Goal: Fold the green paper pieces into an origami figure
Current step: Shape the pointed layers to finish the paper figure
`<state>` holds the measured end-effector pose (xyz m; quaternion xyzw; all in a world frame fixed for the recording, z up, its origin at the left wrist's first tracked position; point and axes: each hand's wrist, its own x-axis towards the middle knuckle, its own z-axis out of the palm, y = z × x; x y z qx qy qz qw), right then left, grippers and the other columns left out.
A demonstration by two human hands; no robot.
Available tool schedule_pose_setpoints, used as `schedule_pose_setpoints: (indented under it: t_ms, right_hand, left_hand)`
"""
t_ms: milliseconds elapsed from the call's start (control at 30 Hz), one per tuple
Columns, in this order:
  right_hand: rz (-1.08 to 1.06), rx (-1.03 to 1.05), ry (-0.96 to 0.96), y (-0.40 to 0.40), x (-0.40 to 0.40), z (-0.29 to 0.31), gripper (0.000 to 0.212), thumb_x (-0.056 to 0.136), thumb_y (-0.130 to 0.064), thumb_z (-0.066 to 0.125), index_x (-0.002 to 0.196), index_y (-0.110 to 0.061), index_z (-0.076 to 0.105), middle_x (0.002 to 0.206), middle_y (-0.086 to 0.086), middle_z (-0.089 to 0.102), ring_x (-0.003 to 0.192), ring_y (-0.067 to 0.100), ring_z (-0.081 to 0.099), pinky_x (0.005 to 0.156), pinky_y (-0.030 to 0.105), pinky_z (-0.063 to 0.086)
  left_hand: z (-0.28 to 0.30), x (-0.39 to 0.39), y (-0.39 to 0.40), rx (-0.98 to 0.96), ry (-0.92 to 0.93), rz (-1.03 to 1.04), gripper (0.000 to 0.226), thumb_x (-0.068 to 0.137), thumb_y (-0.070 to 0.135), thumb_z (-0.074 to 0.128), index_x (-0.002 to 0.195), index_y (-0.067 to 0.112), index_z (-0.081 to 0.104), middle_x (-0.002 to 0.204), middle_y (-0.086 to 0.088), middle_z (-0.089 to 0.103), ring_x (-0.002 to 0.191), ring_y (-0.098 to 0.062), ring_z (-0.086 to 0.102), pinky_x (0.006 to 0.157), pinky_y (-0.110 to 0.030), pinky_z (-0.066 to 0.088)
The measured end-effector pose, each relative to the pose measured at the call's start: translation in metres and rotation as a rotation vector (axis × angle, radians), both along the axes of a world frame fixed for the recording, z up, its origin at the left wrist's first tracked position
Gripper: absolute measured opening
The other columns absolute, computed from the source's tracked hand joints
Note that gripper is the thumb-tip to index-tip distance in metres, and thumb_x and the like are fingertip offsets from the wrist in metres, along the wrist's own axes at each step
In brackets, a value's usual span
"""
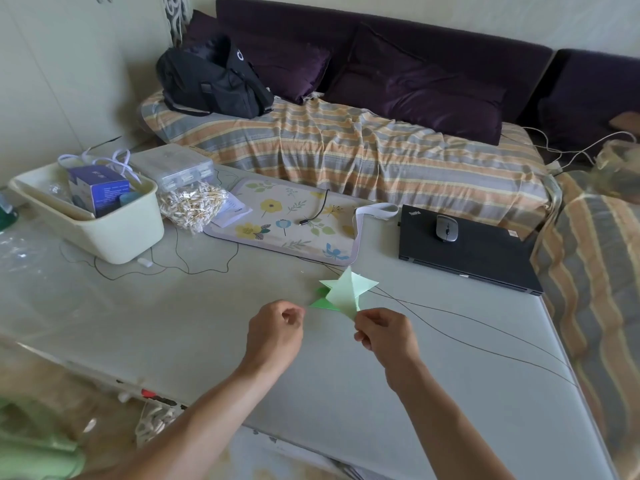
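A: Item one, our right hand [382,336]: fingers curled, pinching the lower tip of the pale green folded paper [348,289], which we hold lifted just above the table [415,375].

B: Item two, our left hand [275,329]: fingers curled in, holding nothing we can make out, close beside the darker green piece [323,302].

A: That darker piece lies behind and under the pale one; we cannot tell whether the two are already joined or merely overlapping.

B: Handling note, as our judgement: we should keep the pinch at the tip light so the points stay crisp, bring the left fingers in to steady the darker piece, and line up the edges before pressing any crease.

A: Thin paper will likely bend if we grip it only at one corner.

B: Item three, surroundings: thin black cables [467,341] run beneath the paper; a floral mat [277,220] lies beyond.

A: Item four, legible writing: the closed black laptop [467,247] carries a slanted logo that appears to read "ThinkPad". A mouse [446,227] rests on its lid.

B: The blue box [98,192] in the cream bin [114,237] has print too small to read.
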<state>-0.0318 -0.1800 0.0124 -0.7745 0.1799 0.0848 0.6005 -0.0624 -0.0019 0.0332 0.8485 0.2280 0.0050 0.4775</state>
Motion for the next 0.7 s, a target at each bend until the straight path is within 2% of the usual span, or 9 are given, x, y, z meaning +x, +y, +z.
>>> schedule_pose_setpoints:
  t_ms: [100, 233, 433, 700]
  right_hand:
    - [-0.161, 0.075, 0.036, -0.002, 0.011, -0.006, 0.011, 0.083, -0.01, 0.07, 0.074, -0.014, 0.075, 0.057, 0.003, 0.069, 0.062, 0.021, 0.057, 0.068, 0.036, 0.049]
    - [-0.262, 0.125, 0.058, 0.004, 0.023, -0.013, 0.014, 0.082, -0.008, 0.068, 0.072, -0.015, 0.075, 0.055, 0.002, 0.07, 0.063, 0.02, 0.06, 0.078, 0.038, 0.056]
    - [-0.342, 0.152, 0.049, 0.015, 0.036, -0.02, 0.017, 0.081, -0.007, 0.065, 0.068, -0.015, 0.074, 0.053, 0.0, 0.068, 0.06, 0.019, 0.056, 0.067, 0.031, 0.05]
    - [-0.305, 0.155, 0.061, 0.017, 0.037, -0.027, 0.017, 0.081, -0.005, 0.066, 0.07, -0.013, 0.076, 0.054, -0.001, 0.069, 0.058, 0.018, 0.06, 0.064, 0.027, 0.049]
  left_hand:
    - [0.001, -0.002, -0.005, -0.001, 0.022, -0.034, 0.023, 0.092, 0.015, 0.057, 0.098, 0.022, 0.078, 0.096, 0.007, 0.077, 0.096, -0.015, 0.07, 0.085, -0.027, 0.054]
    - [0.002, -0.003, -0.01, -0.011, 0.024, -0.043, 0.025, 0.091, 0.013, 0.056, 0.099, 0.023, 0.078, 0.096, 0.009, 0.076, 0.097, -0.014, 0.069, 0.084, -0.025, 0.053]
    - [0.001, -0.001, -0.011, -0.025, 0.021, -0.04, 0.024, 0.091, 0.014, 0.056, 0.098, 0.024, 0.077, 0.096, 0.009, 0.075, 0.096, -0.013, 0.069, 0.085, -0.026, 0.054]
    - [0.004, -0.001, -0.008, -0.026, -0.006, -0.023, 0.025, 0.092, 0.012, 0.056, 0.102, 0.023, 0.077, 0.101, 0.009, 0.074, 0.099, -0.013, 0.067, 0.087, -0.025, 0.052]
